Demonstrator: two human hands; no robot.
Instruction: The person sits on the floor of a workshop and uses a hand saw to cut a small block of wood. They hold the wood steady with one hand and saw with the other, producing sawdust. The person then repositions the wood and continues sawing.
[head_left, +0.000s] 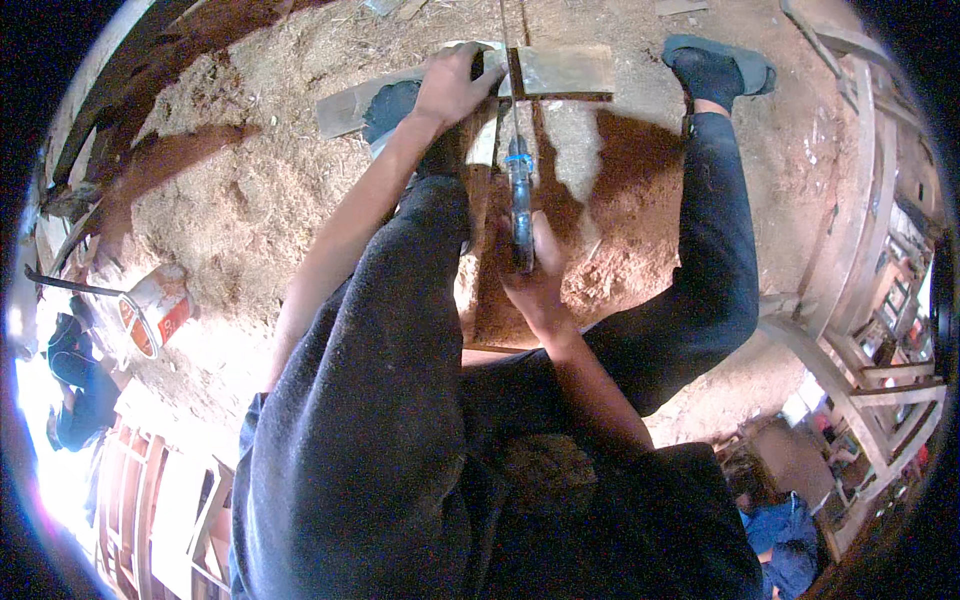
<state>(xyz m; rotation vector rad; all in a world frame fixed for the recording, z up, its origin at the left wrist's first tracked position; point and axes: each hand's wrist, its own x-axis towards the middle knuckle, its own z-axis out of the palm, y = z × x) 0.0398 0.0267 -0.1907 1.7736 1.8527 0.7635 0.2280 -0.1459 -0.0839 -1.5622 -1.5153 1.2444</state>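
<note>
A sawdust-covered workshop floor (250, 200) fills the view, reddish earth showing through in patches, with wooden frames stacked along the right and lower left edges. A pale wooden board (565, 72) lies flat across the top of the scene, resting on the floor. The left hand (455, 85) presses down on the board with its fingers spread over the top face, an unclenched grip that pins rather than wraps. The right hand (535, 275) is clenched around the handle of a handsaw (520, 200), whose blade runs upward from the handle and meets the board just right of the left hand. A foot in a blue sandal (720, 65) rests near the board's right end. A white and orange bucket (155, 310) stands on the floor well to the left.
</note>
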